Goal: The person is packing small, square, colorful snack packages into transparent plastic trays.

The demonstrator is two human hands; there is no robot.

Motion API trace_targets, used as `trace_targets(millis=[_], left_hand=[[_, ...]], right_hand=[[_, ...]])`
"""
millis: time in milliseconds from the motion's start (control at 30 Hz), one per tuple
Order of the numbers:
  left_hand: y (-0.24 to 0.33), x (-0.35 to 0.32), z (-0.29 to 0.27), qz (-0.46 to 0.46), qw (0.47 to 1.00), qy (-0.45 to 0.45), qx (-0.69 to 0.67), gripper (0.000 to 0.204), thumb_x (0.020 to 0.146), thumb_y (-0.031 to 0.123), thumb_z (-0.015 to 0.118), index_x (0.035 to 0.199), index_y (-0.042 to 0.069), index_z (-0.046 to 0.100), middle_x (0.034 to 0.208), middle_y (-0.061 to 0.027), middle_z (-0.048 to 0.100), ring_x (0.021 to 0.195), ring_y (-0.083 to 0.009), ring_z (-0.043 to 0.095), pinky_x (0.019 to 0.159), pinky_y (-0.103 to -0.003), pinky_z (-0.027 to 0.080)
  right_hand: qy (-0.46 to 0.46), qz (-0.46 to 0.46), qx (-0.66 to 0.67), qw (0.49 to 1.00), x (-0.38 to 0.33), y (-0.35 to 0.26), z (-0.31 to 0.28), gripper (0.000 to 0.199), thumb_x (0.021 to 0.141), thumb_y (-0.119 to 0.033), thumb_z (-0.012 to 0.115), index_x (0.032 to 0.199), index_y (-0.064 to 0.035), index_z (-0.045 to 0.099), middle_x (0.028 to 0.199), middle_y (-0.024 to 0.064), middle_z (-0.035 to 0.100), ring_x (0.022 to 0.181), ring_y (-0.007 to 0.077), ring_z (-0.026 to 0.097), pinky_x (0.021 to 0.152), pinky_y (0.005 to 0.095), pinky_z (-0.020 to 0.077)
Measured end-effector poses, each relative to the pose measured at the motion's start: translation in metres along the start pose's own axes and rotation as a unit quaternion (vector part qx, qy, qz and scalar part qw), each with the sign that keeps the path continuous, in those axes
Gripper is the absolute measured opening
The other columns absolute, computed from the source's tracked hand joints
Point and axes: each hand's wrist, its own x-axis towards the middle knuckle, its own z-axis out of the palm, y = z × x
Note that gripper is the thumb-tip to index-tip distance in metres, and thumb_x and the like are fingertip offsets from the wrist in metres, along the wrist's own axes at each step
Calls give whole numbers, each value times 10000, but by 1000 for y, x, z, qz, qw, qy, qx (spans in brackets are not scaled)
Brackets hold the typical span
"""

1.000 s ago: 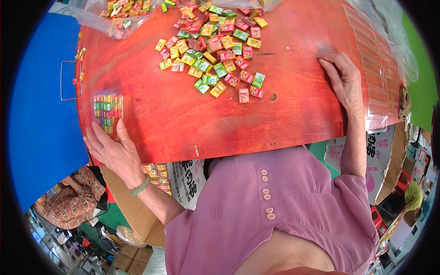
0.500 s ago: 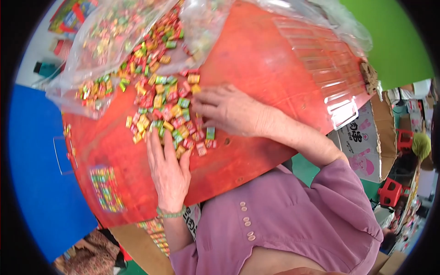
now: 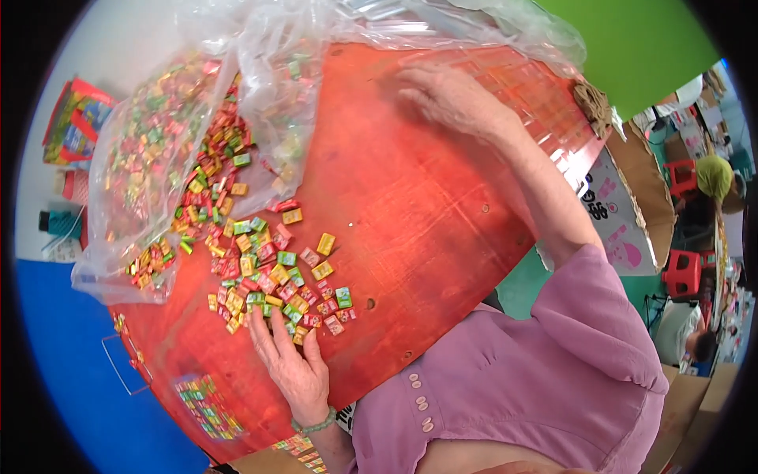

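Observation:
A loose heap of small wrapped candies [image 3: 264, 272] in red, green, yellow and orange lies on the red wooden table [image 3: 410, 229]. My left hand [image 3: 290, 359] rests flat at the near edge of the heap, fingers spread and touching the nearest candies. My right hand [image 3: 450, 99] lies palm down at the far side of the table, on a stack of clear plastic trays [image 3: 525, 87], holding nothing. A big clear plastic bag [image 3: 174, 142] full of the same candies spills open onto the table at the far left.
A filled clear tray of candies [image 3: 207, 407] sits at the table's near left corner. Cardboard boxes [image 3: 639, 189] stand to the right of the table. Red stools [image 3: 685, 272] and another person in green [image 3: 714, 178] are further right.
My right hand left the candy heap and went to the far side of the table onto the clear trays. My left hand stays at the heap's near edge.

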Motion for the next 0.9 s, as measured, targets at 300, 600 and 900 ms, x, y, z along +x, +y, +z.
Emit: trace_targets(millis=[300,600,900], left_hand=[[2,12,3,2,1000,-9,12,592,1033,261,623,1517,-35,452,1646,-251,320,1527,-472,290,1216,-583,305],[3,7,2,-5,1000,-8,28,586,1037,267,610,1513,-35,449,1646,-251,316,1522,-476,295,1217,-585,312],[3,12,6,22,998,-16,53,621,1042,286,607,1542,-25,408,1642,-261,311,1520,-484,293,1213,-588,316]], right_hand=[[-14,54,-73,996,-21,94,18,547,1108,-459,430,1575,-175,453,1637,120,423,1548,312,325,1255,517,247],[-27,62,-60,996,-16,59,37,556,1087,-480,454,1541,-162,500,1603,102,478,1527,309,367,1263,492,243],[28,9,-52,998,19,-24,73,565,1062,-517,484,1459,-124,567,1524,110,554,1453,335,459,1225,507,298]])
